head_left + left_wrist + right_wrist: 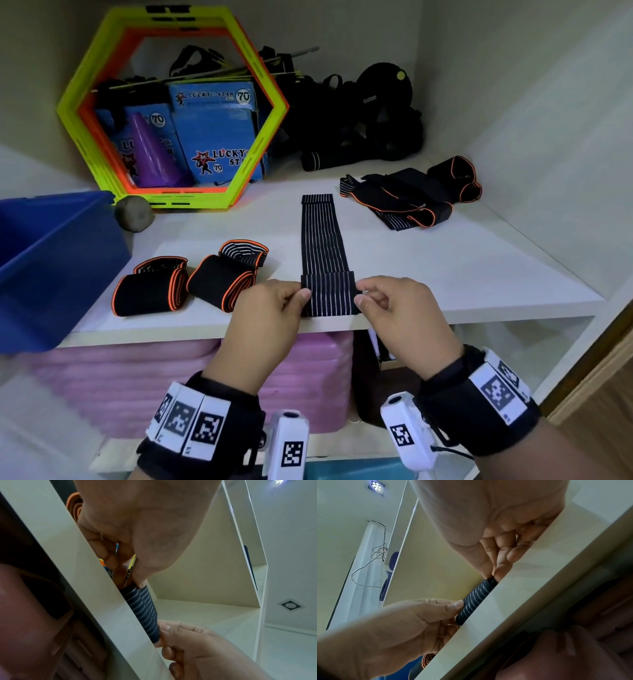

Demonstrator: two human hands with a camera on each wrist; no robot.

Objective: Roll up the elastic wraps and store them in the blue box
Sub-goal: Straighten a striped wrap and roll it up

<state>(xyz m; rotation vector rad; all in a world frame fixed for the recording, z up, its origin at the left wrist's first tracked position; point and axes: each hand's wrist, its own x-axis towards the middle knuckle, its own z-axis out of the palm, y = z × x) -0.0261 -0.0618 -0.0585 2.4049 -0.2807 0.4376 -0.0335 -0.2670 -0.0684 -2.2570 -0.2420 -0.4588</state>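
Observation:
A black elastic wrap with thin white stripes (322,240) lies stretched out on the white shelf (462,267), its near end folded over at the shelf's front edge. My left hand (301,296) pinches the left side of that fold (145,609), and my right hand (359,296) pinches the right side (476,599). Two rolled black wraps with orange edging (147,287) (222,277) rest to the left. An unrolled orange-edged wrap (418,195) lies in a heap at the back right. The blue box (51,260) stands at the left end of the shelf.
A yellow and orange hexagon frame (171,102) leans at the back, with blue cartons and a purple cone (150,150) behind it. A grey ball (133,214) sits by the box. Black gear (359,116) is piled at the back. Pink mats (137,370) fill the lower shelf.

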